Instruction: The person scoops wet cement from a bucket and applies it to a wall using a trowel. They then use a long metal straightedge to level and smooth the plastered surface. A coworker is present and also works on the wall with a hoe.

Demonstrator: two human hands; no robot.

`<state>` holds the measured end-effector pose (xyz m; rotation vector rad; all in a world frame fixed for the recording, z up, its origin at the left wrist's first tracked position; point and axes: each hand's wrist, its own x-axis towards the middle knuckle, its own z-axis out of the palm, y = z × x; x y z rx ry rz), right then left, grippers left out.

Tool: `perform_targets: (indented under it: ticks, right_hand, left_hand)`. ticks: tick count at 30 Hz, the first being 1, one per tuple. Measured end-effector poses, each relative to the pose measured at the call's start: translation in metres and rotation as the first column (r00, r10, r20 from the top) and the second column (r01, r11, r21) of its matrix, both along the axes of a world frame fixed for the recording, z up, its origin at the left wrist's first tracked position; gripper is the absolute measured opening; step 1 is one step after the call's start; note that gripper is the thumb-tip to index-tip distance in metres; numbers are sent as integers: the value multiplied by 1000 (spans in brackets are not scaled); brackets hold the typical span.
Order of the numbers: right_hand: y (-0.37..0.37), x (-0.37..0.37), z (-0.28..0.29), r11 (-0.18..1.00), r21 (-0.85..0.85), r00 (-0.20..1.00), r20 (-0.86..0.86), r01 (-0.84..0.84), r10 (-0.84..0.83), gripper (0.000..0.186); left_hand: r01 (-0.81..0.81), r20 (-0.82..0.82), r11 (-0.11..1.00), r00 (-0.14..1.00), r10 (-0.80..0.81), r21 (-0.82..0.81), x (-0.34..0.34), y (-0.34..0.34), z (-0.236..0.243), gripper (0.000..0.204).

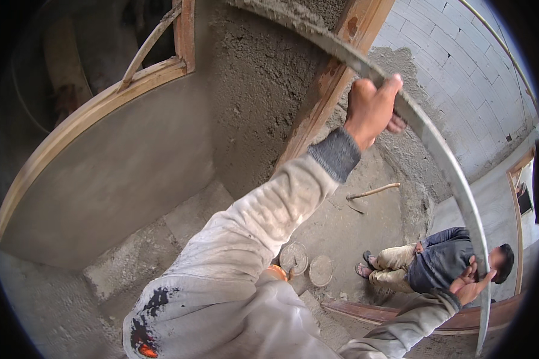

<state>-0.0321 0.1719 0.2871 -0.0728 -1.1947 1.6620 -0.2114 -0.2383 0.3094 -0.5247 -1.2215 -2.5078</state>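
A long pale straightedge (432, 140), smeared with mortar, curves through the fisheye picture from the top middle down to the lower right. My left hand (374, 110) is closed round it, thumb along the edge, close to a mortar-stained wooden post (323, 99). Farther down the bar, near its lower end, my right hand (470, 284) grips it too, with the fingers partly hidden behind it. The upper end of the bar lies against or just in front of rough wet plaster (257, 78) beside the post; I cannot tell whether it touches.
Below, a person (440, 260) in a dark jacket stands near two mortar-filled buckets (321, 270) and an orange container (276, 273). A hoe (374, 191) lies on the floor. Left is a wooden window frame (96, 116) over a smooth plastered wall (132, 179); a white block wall (461, 66) rises right.
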Motion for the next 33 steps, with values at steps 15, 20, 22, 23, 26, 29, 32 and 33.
perform_targets:
  ticks: [15, 20, 22, 23, 26, 29, 32, 33]
  right_hand:
    - [-83, 7, -155, 997, -54, 918, 394, 63, -36, 60]
    - [-87, -12, -125, 991, -130, 961, 276, 25, 12, 58]
    - [-102, -18, -91, 988, -127, 970, 217, -85, 112, 54]
    - [-108, -25, -78, 991, -109, 979, 176, -83, 102, 53]
    - [-103, -35, -39, 998, -66, 996, 87, 21, -15, 49]
    - [-108, -36, -8, 995, -95, 1000, 29, 13, -10, 39]
    - [-102, -43, -7, 994, -80, 997, -4, -79, 79, 40]
    - [-106, -40, -9, 982, -124, 989, 28, -141, 145, 41]
  left_hand:
    - [65, 500, 998, 863, -66, 19, 26, -36, -251, 38]
    - [57, 396, 998, 918, -36, -40, 3, -61, -192, 43]
    - [-22, 300, 994, 952, 55, -111, -6, -75, -136, 45]
    - [-44, 280, 989, 957, 82, -140, -10, -83, -113, 47]
    - [-65, 273, 941, 948, 162, -333, -16, -97, -55, 49]
    - [5, 324, 899, 934, 153, -439, -21, -114, -26, 48]
    - [-74, 302, 943, 937, 177, -324, -21, -100, -28, 46]
    - [-80, 304, 946, 936, 180, -313, -19, -99, -34, 44]
